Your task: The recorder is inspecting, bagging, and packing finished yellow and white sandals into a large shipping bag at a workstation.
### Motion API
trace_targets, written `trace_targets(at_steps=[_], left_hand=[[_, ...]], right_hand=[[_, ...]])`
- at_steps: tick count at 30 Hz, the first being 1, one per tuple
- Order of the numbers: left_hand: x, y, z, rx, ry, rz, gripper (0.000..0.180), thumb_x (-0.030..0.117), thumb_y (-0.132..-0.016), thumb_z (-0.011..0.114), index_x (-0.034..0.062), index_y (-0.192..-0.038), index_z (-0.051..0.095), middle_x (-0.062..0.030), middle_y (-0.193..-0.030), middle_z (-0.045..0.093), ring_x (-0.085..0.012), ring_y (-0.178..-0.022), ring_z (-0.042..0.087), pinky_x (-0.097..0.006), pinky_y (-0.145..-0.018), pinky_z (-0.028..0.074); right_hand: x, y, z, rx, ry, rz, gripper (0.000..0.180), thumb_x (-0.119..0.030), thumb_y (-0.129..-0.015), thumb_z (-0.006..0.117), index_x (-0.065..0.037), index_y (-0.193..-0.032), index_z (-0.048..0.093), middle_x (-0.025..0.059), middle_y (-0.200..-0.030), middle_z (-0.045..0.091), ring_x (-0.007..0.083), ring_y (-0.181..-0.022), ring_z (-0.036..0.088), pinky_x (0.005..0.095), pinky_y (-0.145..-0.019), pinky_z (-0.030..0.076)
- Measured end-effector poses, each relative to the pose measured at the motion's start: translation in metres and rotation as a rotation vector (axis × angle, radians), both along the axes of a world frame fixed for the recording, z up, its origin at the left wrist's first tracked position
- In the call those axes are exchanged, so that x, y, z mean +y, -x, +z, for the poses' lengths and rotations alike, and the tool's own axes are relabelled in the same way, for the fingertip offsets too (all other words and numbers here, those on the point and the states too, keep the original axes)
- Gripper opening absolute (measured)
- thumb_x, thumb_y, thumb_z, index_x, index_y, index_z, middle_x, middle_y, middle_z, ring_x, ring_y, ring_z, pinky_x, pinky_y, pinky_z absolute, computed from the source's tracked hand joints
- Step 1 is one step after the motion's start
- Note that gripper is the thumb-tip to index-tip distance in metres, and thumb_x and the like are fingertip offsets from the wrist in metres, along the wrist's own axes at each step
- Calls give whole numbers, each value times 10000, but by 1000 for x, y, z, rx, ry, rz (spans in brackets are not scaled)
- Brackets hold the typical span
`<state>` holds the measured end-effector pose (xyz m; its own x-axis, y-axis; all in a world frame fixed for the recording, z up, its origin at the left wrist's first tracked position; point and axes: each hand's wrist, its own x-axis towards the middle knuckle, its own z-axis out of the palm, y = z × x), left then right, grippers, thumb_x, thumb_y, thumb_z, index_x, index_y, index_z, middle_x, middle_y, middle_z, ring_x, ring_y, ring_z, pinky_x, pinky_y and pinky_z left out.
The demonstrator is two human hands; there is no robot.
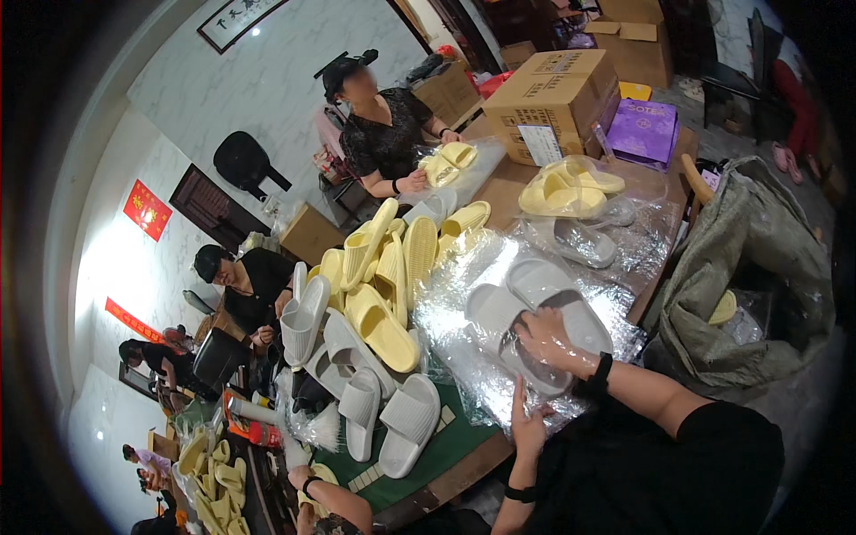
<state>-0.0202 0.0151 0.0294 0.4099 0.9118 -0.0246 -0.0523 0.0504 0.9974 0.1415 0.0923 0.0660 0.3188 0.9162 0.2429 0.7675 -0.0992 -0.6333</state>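
A pair of grey slippers [499, 316] lies on a stack of clear plastic bags [446, 294] on the table, and appears to be inside one. My right hand [548, 341] rests on the pair with its fingers spread. Below it, my left hand [530, 421] touches the near edge of the plastic, its index finger stretched out and its thumb apart; its other fingers are partly hidden. Yellow slippers [382, 325] are heaped to the left, with loose grey slippers [410, 423] in front. Bagged yellow slippers [566, 192] and a bagged grey slipper [575, 242] lie beyond.
A cardboard box [557, 102] and a purple box [642, 132] stand at the far right. An open woven sack [749, 276] is beside the table. Across it, a co-worker [392, 134] holds bagged yellow slippers; another person's hand [308, 479] is at lower left.
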Motion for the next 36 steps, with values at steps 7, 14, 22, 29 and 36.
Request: trace_targets(at_steps=[7,14,22,29,36], left_hand=[[1,-2,-10,-5,162,72,715,-153,-796,470,97,-1417,218,-121,-1223,440,-142,-790,582,-240,-637,505],[0,-6,-3,-23,214,122,700,-117,-782,547,77,-1392,262,-129,-1264,425,-167,-898,566,-255,-721,500],[5,-14,-21,87,-100,222,623,-39,-735,646,7,-1307,402,-152,-1273,448,-253,-1171,430,-332,-983,337],[2,-18,-13,182,-96,263,541,-3,-814,613,21,-1309,397,-117,-1177,497,-168,-1032,487,-268,-860,426],[1,-20,-9,335,-277,398,565,64,-758,662,24,-1278,443,-178,-1252,489,-304,-1170,452,-366,-987,340]], right_hand=[[-16,-19,-34,-220,3,401,557,-408,-824,557,-124,-1288,442,310,-1339,312,478,-1249,292,565,-993,259],[-83,-43,-18,-274,56,420,629,-586,-747,585,-231,-1261,507,239,-1408,275,448,-1308,216,584,-1039,157],[-70,-37,-22,-356,108,590,540,-503,-763,602,-111,-1135,595,179,-1396,335,346,-1321,256,528,-1065,171],[-72,-30,-32,-343,-22,482,586,-454,-760,622,-144,-1245,512,192,-1393,329,363,-1312,258,566,-1045,165],[-100,-64,-26,-152,45,278,800,-406,-630,765,-190,-1323,431,288,-1432,144,429,-1330,177,527,-1059,196]])
